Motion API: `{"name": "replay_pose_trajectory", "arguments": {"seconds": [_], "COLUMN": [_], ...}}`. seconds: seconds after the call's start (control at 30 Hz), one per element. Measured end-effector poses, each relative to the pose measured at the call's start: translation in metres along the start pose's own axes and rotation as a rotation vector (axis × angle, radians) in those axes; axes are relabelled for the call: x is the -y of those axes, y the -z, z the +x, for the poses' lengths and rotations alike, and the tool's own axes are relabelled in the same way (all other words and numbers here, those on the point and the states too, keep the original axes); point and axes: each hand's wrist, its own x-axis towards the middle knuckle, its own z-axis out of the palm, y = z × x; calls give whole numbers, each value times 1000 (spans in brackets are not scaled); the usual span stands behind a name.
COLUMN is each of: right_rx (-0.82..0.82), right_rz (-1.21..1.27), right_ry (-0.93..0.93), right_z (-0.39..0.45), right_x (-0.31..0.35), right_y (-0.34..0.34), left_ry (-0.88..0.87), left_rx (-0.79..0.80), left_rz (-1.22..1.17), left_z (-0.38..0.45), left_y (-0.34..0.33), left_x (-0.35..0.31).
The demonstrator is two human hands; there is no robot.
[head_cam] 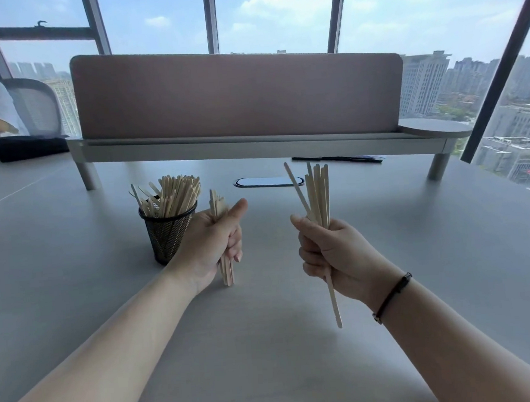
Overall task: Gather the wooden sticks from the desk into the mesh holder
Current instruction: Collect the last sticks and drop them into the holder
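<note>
On the left the mesh holder [167,231] stands full of wooden sticks [175,193] on the desk [73,261]. Just right of it my left hand [212,245] clenches a small bundle [226,266] upright (lower ends touching the desk). Further right, my right hand [327,253] grips a looser bunch [318,194], one stick hanging lower.

text: none readable | labels: none | signs: none

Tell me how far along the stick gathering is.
Mostly done, it seems: the mesh holder is already packed with sticks. In hand: the left hand grips one bundle and the right hand grips another. Left: both bundles must go into the holder. No loose sticks show on the desk.
</note>
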Motion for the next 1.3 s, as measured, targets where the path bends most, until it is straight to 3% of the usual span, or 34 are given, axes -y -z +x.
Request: {"name": "replay_pose_trajectory", "arguments": {"seconds": [0.13, 0.23, 0.4, 0.63, 0.93, 1.3], "right_rx": [-64, -104, -132, -220, -113, -127], "right_rz": [54, 92, -13, -292, -26, -59], "right_ry": [72, 225, 388, 331, 226, 156], "right_z": [-3, -6, -6, 1, -1, -7], "right_x": [7, 17, 18, -5, 1, 8], "right_y": [-5, -8, -10, -10, -9, -9], "left_ry": [-2, -5, -9, -7, -9, 13], "left_rx": [-12, -14, -29, -23, -4, 55], "left_rz": [5, 4, -24, 3, -11, -19], "left_z": [-1, -1, 1, 0, 0, -11], "left_y": [0, 1, 3, 2, 1, -3], "left_x": [-1, -2, -1, 1, -1, -22]}}
